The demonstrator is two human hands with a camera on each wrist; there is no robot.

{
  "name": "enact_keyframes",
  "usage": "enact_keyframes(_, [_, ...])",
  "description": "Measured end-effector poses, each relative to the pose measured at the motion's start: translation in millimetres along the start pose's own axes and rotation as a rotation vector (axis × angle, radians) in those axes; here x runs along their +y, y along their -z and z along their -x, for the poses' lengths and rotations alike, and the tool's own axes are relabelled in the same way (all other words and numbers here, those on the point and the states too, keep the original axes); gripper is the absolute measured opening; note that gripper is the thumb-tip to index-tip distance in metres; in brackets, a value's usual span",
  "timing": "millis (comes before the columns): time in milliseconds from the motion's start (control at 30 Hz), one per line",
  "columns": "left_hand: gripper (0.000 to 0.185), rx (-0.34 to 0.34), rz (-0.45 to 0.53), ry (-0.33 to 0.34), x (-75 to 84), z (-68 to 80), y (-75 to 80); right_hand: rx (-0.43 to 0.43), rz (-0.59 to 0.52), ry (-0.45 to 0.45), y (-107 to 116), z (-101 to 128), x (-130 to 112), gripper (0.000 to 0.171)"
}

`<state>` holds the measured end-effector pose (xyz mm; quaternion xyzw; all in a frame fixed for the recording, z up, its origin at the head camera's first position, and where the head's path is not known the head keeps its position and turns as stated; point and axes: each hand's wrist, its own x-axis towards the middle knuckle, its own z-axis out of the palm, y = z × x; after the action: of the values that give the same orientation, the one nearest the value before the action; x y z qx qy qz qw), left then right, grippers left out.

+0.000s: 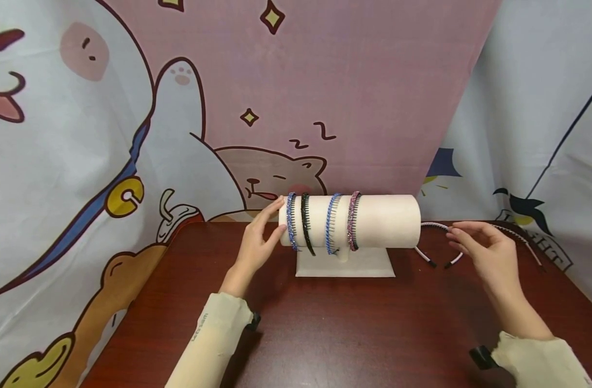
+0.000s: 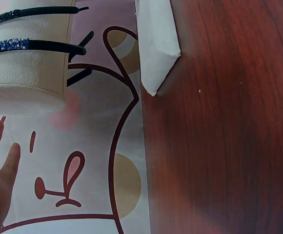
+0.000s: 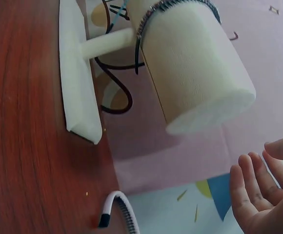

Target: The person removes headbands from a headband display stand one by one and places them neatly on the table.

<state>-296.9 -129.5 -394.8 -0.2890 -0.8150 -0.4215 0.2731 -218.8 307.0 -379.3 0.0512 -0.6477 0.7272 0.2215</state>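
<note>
A cream cylindrical display stand bears several toothed headbands: a glittery blue one at the left end, then a black one, a lighter blue one and a pink-purple one. My left hand is at the cylinder's left end, fingers extended and thumb apart; the left wrist view does not settle whether it touches. Over at the right, my right hand hovers by a black-and-white headband on the table. Its fingers bend loosely, with nothing between them in the right wrist view.
The stand's flat base sits on a dark red wooden table. Another thin headband lies beyond the right hand. Behind the table hangs a cartoon-printed cloth.
</note>
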Motion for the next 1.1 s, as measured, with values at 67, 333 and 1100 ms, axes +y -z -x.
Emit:
enact_keyframes(67, [0.054, -0.002, -0.002, 0.006, 0.0, 0.0, 0.1, -0.006, 0.036, 0.011, -5, 3, -2, 0.015])
enact_keyframes(333, [0.053, -0.002, 0.000, 0.009, -0.6, 0.0, 0.0, -0.064, 0.084, 0.043, -25, 13, -3, 0.016])
enact_keyframes(1100, [0.052, -0.005, 0.021, 0.021, -1.5, 0.3, -0.3, -0.263, 0.371, 0.115, -82, 44, 7, 0.018])
